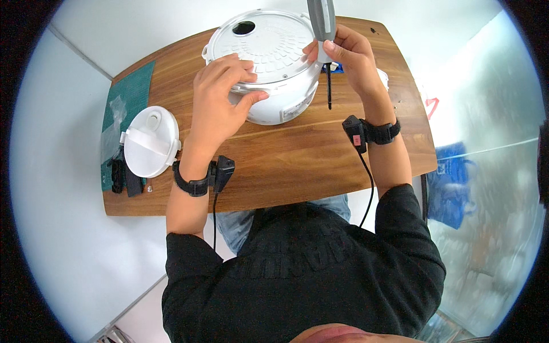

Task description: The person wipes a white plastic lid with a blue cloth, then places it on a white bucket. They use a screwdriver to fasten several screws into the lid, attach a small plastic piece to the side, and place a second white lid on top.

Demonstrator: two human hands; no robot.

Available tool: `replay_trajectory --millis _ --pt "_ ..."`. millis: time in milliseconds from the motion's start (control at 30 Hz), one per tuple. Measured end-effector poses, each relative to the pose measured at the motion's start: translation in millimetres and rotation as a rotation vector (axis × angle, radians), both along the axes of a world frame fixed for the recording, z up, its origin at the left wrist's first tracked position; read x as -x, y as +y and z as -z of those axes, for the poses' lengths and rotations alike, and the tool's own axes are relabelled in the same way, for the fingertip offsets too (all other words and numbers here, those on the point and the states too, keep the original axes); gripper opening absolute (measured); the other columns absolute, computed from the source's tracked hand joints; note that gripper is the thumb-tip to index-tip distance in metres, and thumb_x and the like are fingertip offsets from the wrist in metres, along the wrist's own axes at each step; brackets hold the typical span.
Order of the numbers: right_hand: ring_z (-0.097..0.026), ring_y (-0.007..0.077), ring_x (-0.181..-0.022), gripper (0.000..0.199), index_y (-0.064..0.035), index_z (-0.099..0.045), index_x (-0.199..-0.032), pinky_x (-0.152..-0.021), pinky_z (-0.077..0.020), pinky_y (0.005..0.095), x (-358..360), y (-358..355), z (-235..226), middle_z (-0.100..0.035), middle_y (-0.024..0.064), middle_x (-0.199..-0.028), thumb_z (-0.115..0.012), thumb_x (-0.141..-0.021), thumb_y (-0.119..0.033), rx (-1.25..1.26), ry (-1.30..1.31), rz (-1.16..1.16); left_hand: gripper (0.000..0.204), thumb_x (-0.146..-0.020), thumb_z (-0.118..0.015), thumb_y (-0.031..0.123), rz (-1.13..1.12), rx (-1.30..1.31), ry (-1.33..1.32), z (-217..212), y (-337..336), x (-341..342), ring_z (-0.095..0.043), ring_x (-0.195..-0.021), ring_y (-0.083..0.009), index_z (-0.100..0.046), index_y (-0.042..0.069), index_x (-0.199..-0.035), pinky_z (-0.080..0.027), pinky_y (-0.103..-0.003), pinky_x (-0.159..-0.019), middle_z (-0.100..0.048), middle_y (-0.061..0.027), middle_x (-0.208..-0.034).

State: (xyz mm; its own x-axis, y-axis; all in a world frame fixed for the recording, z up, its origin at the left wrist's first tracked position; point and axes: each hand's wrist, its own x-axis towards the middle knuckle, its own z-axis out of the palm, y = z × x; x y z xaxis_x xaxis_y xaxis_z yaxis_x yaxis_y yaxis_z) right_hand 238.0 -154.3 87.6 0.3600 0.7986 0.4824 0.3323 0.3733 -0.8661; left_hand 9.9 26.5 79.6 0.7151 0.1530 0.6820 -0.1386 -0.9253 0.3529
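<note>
currently, status lines as follows:
appliance: a white rice cooker body (pixel 269 63) is lying upside down near the far edge of the wooden table (pixel 274 166), its ribbed base plate facing up.
left hand: the left hand (pixel 220 94) is pressing on the near rim of the base, fingers spread over the top and thumb hooking under the edge; grip is clamped on the cooker body.
right hand: the right hand (pixel 351 54) is wrapping around a grey powered screwdriver (pixel 323 26), grip closed on its handle, the black bit (pixel 329 88) pointing down beside the cooker's right flank.
handling: judged bulky but fairly light; the smooth plastic shell is likely sliding under side load, so the rim edge is offering the firmest hold. the ribbed plate looks stiff.
nearby: a white round lid (pixel 150 143) is resting at the left on a green cutting mat (pixel 128 97).
wrists: black strap-on devices with trailing cables are sitting on both wrists.
</note>
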Motion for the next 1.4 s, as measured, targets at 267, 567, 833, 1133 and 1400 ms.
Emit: replay_trajectory --millis 267,567,833,1133,1400 --pt "-0.072 0.0206 -0.097 0.025 0.0006 -0.068 -0.113 -0.09 -0.0555 0.0345 -15.7 -75.9 -2.9 -0.075 0.0132 -0.102 -0.068 -0.098 -0.019 -0.13 0.072 0.141 0.024 -0.075 -0.085 0.009 0.084 -0.078 -0.149 -29.5 -64.2 -15.6 -0.067 -0.111 -0.0306 -0.073 0.008 -0.096 -0.049 -0.046 -0.097 -0.072 -0.0077 -0.106" --pt "-0.062 0.0078 -0.08 0.025 0.0004 -0.072 -0.104 -0.072 -0.0506 0.0243 -34.9 -210.8 45.8 -0.069 0.0019 -0.087 -0.08 -0.091 -0.02 -0.037 0.054 0.792 0.019 -0.078 -0.081 0.009 0.556 -0.06 0.186 38.2 -161.4 -146.5 -0.064 -0.105 -0.0312 -0.073 0.006 -0.095 -0.052 -0.042 -0.091 -0.07 -0.0103 -0.106" --pt "-0.06 0.0065 -0.075 0.019 -0.0008 -0.071 -0.1 -0.067 -0.0483 0.0226 -43.0 -251.3 76.5 -0.068 -0.0003 -0.084 -0.08 -0.089 -0.014 -0.113 0.109 0.985 0.024 -0.074 -0.085 0.013 0.523 -0.24 0.287 100.8 -231.5 -240.9 -0.061 -0.113 -0.0294 -0.074 0.008 -0.094 -0.049 -0.044 -0.097 -0.067 -0.0074 -0.112" --pt "-0.06 0.0065 -0.074 0.024 -0.0001 -0.07 -0.103 -0.065 -0.0487 0.0229 -52.3 -266.1 97.9 -0.067 -0.0003 -0.082 -0.081 -0.089 -0.017 -0.118 0.177 0.955 0.006 -0.076 -0.074 0.007 0.575 -0.306 0.06 122.3 -243.2 -256.2 -0.064 -0.089 -0.0335 -0.069 0.007 -0.079 -0.053 -0.043 -0.077 -0.066 -0.0104 -0.091" --pt "-0.065 0.009 -0.079 0.024 0.0007 -0.07 -0.104 -0.071 -0.0535 0.025 -41.5 -260.2 78.2 -0.069 0.0019 -0.086 -0.081 -0.089 -0.015 -0.195 0.233 0.89 0.009 -0.085 -0.075 0.008 0.471 0.039 0.142 86.2 -213.0 -234.2 -0.068 -0.078 -0.0285 -0.069 0.003 -0.089 -0.054 -0.039 -0.069 -0.072 -0.0138 -0.086"
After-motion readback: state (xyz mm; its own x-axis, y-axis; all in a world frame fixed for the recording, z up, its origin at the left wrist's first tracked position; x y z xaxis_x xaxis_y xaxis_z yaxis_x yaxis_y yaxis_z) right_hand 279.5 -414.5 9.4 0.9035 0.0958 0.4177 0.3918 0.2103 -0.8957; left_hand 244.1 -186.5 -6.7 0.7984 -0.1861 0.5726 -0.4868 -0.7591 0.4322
